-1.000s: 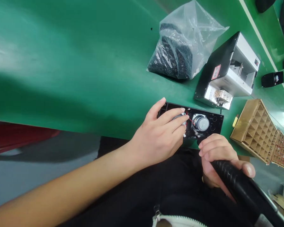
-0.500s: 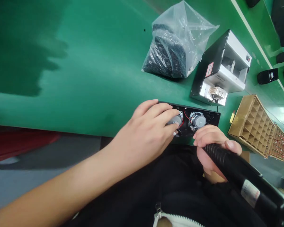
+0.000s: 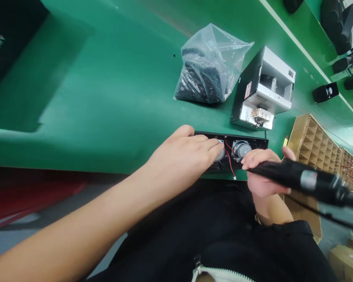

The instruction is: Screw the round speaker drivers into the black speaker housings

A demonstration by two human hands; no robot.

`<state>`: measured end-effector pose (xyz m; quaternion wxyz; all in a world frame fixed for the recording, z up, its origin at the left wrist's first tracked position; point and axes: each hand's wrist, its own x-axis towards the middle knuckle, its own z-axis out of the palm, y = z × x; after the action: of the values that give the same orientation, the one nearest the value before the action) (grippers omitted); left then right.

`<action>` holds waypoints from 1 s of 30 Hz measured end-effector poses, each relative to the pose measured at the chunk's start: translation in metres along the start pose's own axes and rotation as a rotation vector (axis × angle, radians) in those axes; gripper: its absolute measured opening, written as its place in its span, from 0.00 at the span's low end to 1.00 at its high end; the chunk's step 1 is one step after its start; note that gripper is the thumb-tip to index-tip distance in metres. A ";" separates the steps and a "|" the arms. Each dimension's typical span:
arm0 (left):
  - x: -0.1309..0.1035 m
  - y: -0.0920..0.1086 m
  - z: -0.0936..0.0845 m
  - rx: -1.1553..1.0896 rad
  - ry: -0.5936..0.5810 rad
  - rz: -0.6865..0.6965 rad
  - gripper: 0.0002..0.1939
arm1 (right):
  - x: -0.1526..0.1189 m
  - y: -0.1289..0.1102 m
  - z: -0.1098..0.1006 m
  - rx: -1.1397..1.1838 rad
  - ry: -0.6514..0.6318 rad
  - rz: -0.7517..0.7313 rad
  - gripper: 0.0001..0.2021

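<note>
A long black panel (image 3: 258, 144) lies along the near edge of the green table. Two round grey speaker drivers sit in it; the right one (image 3: 241, 149) is uncovered, while the left is partly under my fingers. My left hand (image 3: 191, 154) rests over the panel's left part, fingers bent and close together; what they pinch, if anything, is hidden. Red wires (image 3: 230, 156) with a small white plug hang over the panel's near edge. In my right hand (image 3: 264, 172) is a black power screwdriver (image 3: 300, 178), tilted, its front end hidden near the right driver.
Beyond the panel are a clear bag of black parts (image 3: 204, 76) and a silver and black machine (image 3: 260, 94). A divided cardboard box (image 3: 314, 143) stands at the right. A dark box (image 3: 8, 39) occupies the far left.
The screwdriver has swung to a flatter angle with my right hand. Red wires with the white plug now show over the panel's near edge. The view has shifted, and the dark box appears at far left.
</note>
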<state>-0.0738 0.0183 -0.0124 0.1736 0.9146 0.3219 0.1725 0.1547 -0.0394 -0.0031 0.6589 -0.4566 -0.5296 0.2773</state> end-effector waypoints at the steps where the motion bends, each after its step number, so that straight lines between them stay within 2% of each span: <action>1: -0.002 -0.003 0.001 -0.019 0.025 0.008 0.18 | 0.005 -0.006 -0.002 0.022 0.047 0.008 0.37; 3: -0.005 -0.007 0.003 -0.031 0.062 0.021 0.19 | 0.017 -0.020 -0.009 0.076 0.137 -0.064 0.30; 4: -0.006 -0.008 0.004 -0.026 0.065 0.023 0.19 | 0.024 -0.026 -0.012 0.084 0.154 -0.050 0.28; 9: -0.007 -0.010 0.005 -0.033 0.010 -0.054 0.18 | 0.045 -0.039 -0.036 0.097 0.176 0.005 0.28; 12: -0.006 -0.012 0.003 -0.040 -0.040 -0.082 0.18 | 0.043 -0.036 -0.042 0.145 0.180 0.035 0.27; 17: -0.006 -0.015 -0.002 -0.015 -0.076 -0.049 0.19 | 0.035 -0.031 -0.036 0.189 0.147 0.118 0.28; 23: -0.009 -0.010 -0.003 0.030 -0.019 -0.070 0.18 | 0.032 -0.023 -0.039 0.239 0.153 0.096 0.28; 30: -0.002 -0.008 -0.004 0.067 -0.092 -0.105 0.19 | 0.028 -0.021 -0.043 0.215 0.168 0.099 0.29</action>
<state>-0.0810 0.0233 -0.0130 0.1663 0.9086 0.3669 0.1103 0.2014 -0.0382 0.0271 0.7316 -0.4306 -0.4167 0.3252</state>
